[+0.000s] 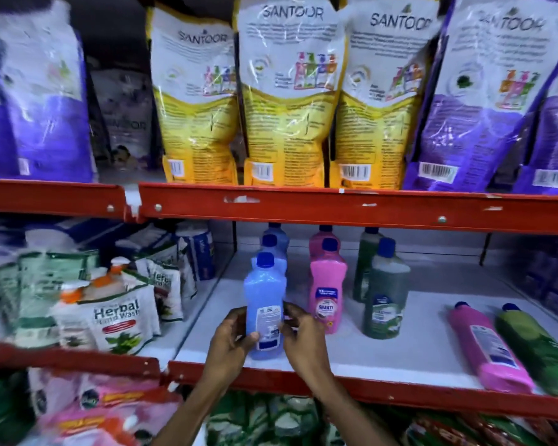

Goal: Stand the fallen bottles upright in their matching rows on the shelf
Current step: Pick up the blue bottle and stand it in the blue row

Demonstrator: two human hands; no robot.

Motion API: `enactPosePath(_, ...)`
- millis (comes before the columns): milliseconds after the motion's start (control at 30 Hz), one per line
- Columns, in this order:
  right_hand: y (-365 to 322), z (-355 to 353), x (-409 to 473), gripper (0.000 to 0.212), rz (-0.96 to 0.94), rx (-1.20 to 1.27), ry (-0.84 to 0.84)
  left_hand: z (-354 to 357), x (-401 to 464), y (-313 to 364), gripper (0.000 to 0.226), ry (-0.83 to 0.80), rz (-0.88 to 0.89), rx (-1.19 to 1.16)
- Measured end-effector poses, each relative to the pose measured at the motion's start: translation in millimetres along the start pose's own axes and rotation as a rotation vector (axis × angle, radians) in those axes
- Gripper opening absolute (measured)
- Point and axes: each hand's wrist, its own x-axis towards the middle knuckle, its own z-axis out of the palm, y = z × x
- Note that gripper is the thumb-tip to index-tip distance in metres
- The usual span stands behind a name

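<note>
Head view blurs the packets at the far left, and the red shelf edge (335,207) above hides the caps of the rearmost bottles. Both forearms are cut off at the bottom of the frame, and the small print on the labels is unreadable.

Both hands hold one blue bottle (264,304) by its lower half. The left hand (229,336) curls round its left side with the thumb on the label; the right hand (298,333) closes on its right side, fingers bent round the edge. The bottle stands upright, long axis vertical, dark blue cap on top, at the front of the white shelf board (400,349).

Directly behind the hands, at least two more blue bottles (276,243) stand in a row. Just right of the right hand stand two pink bottles (327,284) one behind the other, then two green bottles (384,284) likewise, all upright.

Well to the right of the hands, two bottles lie flat: one fallen pink bottle (487,346) and, touching it on the far side, one fallen green bottle (538,346), partly cut off by the frame edge. Their caps point towards the back of the shelf, bases towards the front.
</note>
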Motion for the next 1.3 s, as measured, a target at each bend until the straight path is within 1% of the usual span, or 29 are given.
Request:
enactPosePath(100,4,1,1,0.04,0.075,0.039,0.057,-3,-2,-3,0.044,-0.011,0.001,0.04)
enactPosePath(200,6,3,-1,0.041,0.135,0.094,0.04,-7,-1,-5,0.022,-0.045,-0.02,0.009)
enactPosePath(267,7,3,-5,0.04,0.121,0.109,0.006,-9,3,-4,0.007,-0.068,-0.022,0.029)
enactPosePath(300,7,3,-9,0.041,0.106,0.113,-0.034,-9,5,-4,0.012,-0.082,-0.012,0.061)
enactPosePath(333,6,3,-12,0.042,0.099,0.127,-0.087,-10,7,-4,0.022,-0.092,0.001,0.098)
enactPosePath(400,7,-1,-14,0.044,0.081,0.146,-0.174,-12,10,-6,0.032,-0.065,0.014,0.134)
enactPosePath(467,9,-6,-12,0.046,0.057,0.141,-0.197,-10,8,-7,0.036,-0.027,0.013,0.111)
enactPosePath(533,11,-9,-8,0.049,0.037,0.109,-0.199,-8,4,-6,0.045,0.004,0.01,0.088)
enactPosePath(633,12,-9,-7,0.049,0.028,0.099,-0.196,-2,-1,-1,0.055,0.042,0.028,0.129)
enactPosePath(733,11,-3,-10,0.046,0.043,0.133,-0.188,-3,-4,4,0.057,0.073,0.057,0.153)
enactPosePath(933,17,-4,-20,0.042,0.049,0.143,-0.199,-5,-21,7,0.054,0.062,0.087,0.198)
enactPosePath(1033,13,-10,-25,0.048,0.042,0.133,-0.207,-4,-29,7,0.053,0.056,0.087,0.247)
enactPosePath(1067,11,-14,-28,0.05,0.026,0.107,-0.201,-2,-34,8,0.056,0.105,0.107,0.294)
enactPosePath(1100,9,-19,-32,0.051,-0.001,0.05,-0.18,1,-39,10,0.061,0.189,0.148,0.356)
enactPosePath(1167,7,-38,-39,0.052,-0.115,-0.139,-0.082,11,-50,23,0.066,0.354,0.327,0.502)
enactPosePath(1200,7,-51,-42,0.055,-0.184,-0.26,-0.027,19,-54,32,0.066,0.384,0.443,0.586)
enactPosePath(1267,8,-78,-43,0.063,-0.29,-0.51,0.053,42,-58,50,0.067,0.334,0.639,0.764)
enactPosePath(1300,11,-94,-44,0.067,-0.316,-0.626,0.08,57,-58,58,0.068,0.286,0.698,0.834)
